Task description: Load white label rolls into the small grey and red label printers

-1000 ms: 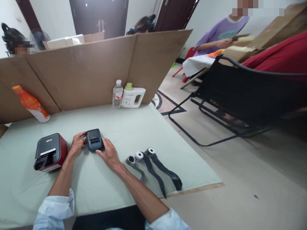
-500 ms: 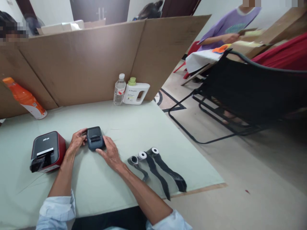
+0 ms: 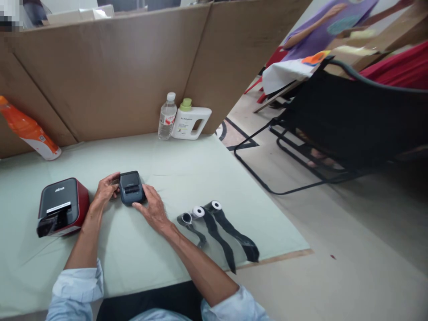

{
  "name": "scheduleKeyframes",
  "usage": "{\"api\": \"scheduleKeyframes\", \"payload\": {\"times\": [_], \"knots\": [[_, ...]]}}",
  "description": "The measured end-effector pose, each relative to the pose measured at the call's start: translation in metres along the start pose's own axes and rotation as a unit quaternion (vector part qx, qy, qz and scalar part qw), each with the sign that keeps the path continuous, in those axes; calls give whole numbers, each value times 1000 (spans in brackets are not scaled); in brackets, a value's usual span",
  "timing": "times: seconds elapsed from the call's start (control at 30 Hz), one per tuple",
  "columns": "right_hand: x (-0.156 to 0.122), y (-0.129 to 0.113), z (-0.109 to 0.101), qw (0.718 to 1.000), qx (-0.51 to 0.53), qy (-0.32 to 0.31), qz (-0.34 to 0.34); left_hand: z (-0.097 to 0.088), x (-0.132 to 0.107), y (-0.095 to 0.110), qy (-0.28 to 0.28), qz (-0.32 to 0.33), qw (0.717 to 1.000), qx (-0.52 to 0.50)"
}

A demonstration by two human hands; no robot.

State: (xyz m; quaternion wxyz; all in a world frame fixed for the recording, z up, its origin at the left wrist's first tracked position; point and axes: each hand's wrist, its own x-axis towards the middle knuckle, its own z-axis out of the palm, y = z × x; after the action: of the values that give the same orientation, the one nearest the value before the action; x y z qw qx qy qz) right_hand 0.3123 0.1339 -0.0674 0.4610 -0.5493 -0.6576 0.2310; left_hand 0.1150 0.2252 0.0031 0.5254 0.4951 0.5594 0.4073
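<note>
A small dark portable printer (image 3: 131, 188) lies on the pale green tablecloth, its slotted top facing up. My left hand (image 3: 106, 189) is at its left edge, fingers curled against the side. From the right, my right hand (image 3: 154, 207) grips the opposite edge, thumb near the lower corner and fingers along the side. Left of my left forearm stands a larger red and black label printer (image 3: 63, 207) with a white strip in its slot. Three small rolls, among them a white-cored roll (image 3: 198, 211), trail dark ribbon to the right of my right hand.
A tall cardboard panel (image 3: 133, 67) closes off the back of the table. Before it stand an orange bottle (image 3: 33, 131), a clear water bottle (image 3: 167, 117) and a white jug (image 3: 191, 122). Beyond the right edge are a black folding chair (image 3: 347, 116) and a person in purple (image 3: 329, 26).
The view has tipped slightly downward, so everything sits a little differently in the picture. Both hands keep their places at the small printer. The person in purple has raised an arm.
</note>
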Motion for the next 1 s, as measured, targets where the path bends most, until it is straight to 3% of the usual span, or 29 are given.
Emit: {"api": "scheduleKeyframes", "payload": {"times": [0.37,0.57,0.8,1.0], "knots": [[2,1,-3,1000,11,-6,-6,4,-2,5,14,1,1000,25],[0,4,0,1000,2,2,-12,2,-4,8,-18,-11,1000,22],[1,5,0,1000,11,8,-19,0,0,0,-7,-3,1000,28],[0,5,-1,1000,6,3,-29,-5,1,-7,-37,8,999,-19]]}}
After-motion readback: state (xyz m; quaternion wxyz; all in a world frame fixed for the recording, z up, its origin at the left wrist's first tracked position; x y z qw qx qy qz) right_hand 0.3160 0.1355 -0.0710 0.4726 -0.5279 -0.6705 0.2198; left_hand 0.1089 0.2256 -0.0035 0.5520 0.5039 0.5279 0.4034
